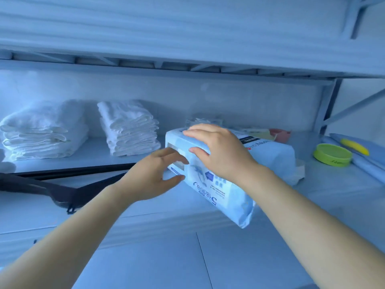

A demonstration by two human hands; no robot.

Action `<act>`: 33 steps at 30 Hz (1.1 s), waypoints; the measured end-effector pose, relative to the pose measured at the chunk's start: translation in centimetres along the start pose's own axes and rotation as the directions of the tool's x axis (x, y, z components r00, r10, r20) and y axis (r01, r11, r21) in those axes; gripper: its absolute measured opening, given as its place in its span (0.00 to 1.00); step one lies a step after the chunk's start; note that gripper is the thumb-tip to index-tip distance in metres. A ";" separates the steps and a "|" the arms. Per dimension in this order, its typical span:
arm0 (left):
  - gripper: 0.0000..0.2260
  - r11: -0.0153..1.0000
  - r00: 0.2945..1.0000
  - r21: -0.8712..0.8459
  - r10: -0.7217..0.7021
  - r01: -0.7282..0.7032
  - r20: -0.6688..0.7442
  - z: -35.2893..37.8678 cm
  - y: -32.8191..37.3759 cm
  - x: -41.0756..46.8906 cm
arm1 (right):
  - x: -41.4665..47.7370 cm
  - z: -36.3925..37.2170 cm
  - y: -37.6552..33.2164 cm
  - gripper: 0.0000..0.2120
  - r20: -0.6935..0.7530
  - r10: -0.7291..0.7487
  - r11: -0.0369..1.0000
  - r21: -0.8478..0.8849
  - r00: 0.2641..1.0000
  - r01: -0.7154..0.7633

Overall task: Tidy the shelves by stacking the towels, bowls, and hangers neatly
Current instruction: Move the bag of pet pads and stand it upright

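Both hands are on a light-blue plastic-wrapped pack (220,190) with printed lettering, which lies at an angle on the middle of the pale shelf (325,184), its near corner reaching out past the front edge. The right hand (218,151) is laid over the pack's top with its thumb pressed to the side face. The left hand (158,174) clasps the pack's left end between its fingers and thumb. Whether the pack is lifted or resting cannot be told.

As for the towels, much looks done: two stacks of folded white towels stand at the back left of the shelf, the left stack (41,134) rather loose and rounded, the second stack (129,130) squarer and leaning a little. A black plastic hanger (52,188) lies flat near the front left, not yet gathered with any others.

Just behind the blue pack sits a white plastic-wrapped pack (275,157), with a crumpled white cloth (204,119) and a pinkish object (280,132) beyond it; it may be a bowl, but that is unclear. A round green lid (333,154) rests at the right. By this showing, the hanger, any bowls and the right-hand clutter are left.
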State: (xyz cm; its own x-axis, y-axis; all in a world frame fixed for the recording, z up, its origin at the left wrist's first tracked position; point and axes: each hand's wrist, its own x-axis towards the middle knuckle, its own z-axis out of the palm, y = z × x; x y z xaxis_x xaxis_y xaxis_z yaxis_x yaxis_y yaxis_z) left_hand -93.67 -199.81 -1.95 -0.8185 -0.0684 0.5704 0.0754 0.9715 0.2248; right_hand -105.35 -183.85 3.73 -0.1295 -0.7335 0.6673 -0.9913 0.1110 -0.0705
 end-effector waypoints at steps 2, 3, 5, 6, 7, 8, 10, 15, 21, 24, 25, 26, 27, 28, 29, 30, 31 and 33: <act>0.20 0.998 0.998 0.019 0.057 -0.056 -0.015 1.8 2.4 1.2 | -1.7 -2.2 1.8 0.16 -0.001 0.019 1.000 -0.002 1.000 -0.019; 0.24 0.997 0.997 0.030 0.069 -0.068 -0.025 2.6 3.5 1.7 | -2.6 -3.2 2.8 0.16 0.003 0.031 1.000 -0.003 1.000 -0.031; 0.32 0.996 0.995 0.046 0.084 -0.082 -0.051 3.9 5.5 2.5 | -4.4 -4.7 4.8 0.15 0.012 0.056 0.998 -0.020 0.998 -0.056; 0.35 0.995 0.994 0.051 0.094 -0.091 -0.056 4.5 6.3 2.8 | -5.3 -5.4 5.9 0.15 0.011 0.066 0.997 -0.033 0.998 -0.065; 0.37 0.994 0.994 0.056 0.099 -0.096 -0.049 5.1 7.1 3.0 | -6.1 -5.9 7.0 0.15 0.006 0.073 0.997 -0.041 0.997 -0.072; 0.39 0.993 0.995 0.064 0.098 -0.096 -0.033 5.6 7.8 3.1 | -6.9 -6.3 8.0 0.14 0.005 0.081 0.996 -0.044 0.997 -0.081; 0.44 0.990 0.996 0.108 0.091 -0.090 -0.009 6.5 8.8 3.3 | -8.6 -6.8 9.8 0.14 0.019 0.101 0.994 -0.048 0.995 -0.100; 0.58 0.953 1.000 0.303 0.022 -0.020 -0.004 8.3 10.2 3.0 | -11.9 -6.4 13.3 0.17 0.077 0.133 0.991 -0.035 0.988 -0.131; 0.60 0.952 0.998 0.304 -0.034 0.048 -0.052 9.0 10.9 2.3 | -13.8 -5.0 15.3 0.27 0.120 0.109 0.994 -0.009 0.987 -0.109; 0.60 0.950 0.996 0.304 -0.047 0.067 -0.074 9.1 11.3 2.0 | -14.3 -4.4 15.6 0.31 0.118 0.078 0.997 -0.006 0.990 -0.078; 0.59 0.948 0.996 0.310 -0.050 0.071 -0.074 9.1 11.4 1.9 | -14.4 -4.2 15.6 0.32 0.113 0.072 0.997 -0.005 0.991 -0.072; 0.59 0.945 0.996 0.319 -0.053 0.073 -0.070 9.1 11.4 1.8 | -14.5 -4.0 15.7 0.33 0.106 0.065 0.998 -0.007 0.992 -0.065; 0.59 0.941 0.996 0.332 -0.054 0.073 -0.066 9.0 11.5 1.8 | -14.5 -3.8 15.9 0.34 0.100 0.058 0.998 -0.009 0.993 -0.057; 0.59 0.934 0.997 0.349 -0.053 0.071 -0.060 8.9 11.5 1.8 | -14.6 -3.6 16.0 0.35 0.096 0.049 0.999 -0.015 0.994 -0.048; 0.59 0.926 0.997 0.370 -0.052 0.068 -0.054 8.8 11.4 1.8 | -14.6 -3.4 16.2 0.36 0.094 0.040 0.999 -0.022 0.995 -0.038; 0.59 0.919 0.998 0.388 -0.049 0.063 -0.047 8.7 11.4 1.8 | -14.6 -3.3 16.4 0.36 0.093 0.032 0.999 -0.031 0.995 -0.029; 0.59 0.915 0.998 0.400 -0.046 0.058 -0.039 8.7 11.3 1.9 | -14.6 -3.2 16.5 0.37 0.091 0.025 0.999 -0.039 0.996 -0.022; 0.60 0.908 0.998 0.416 -0.045 0.058 -0.040 8.9 11.3 2.0 | -14.6 -3.1 16.9 0.39 0.088 0.015 0.999 -0.049 0.996 -0.011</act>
State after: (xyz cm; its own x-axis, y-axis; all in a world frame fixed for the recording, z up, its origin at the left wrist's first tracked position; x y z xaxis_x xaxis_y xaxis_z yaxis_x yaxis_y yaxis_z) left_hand -99.52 -187.01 -5.28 -0.7975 -0.1210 0.5910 -0.2155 0.9722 -0.0918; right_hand -120.18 -169.22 -4.89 -0.1461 -0.7881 0.5979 -0.9876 0.1517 -0.0414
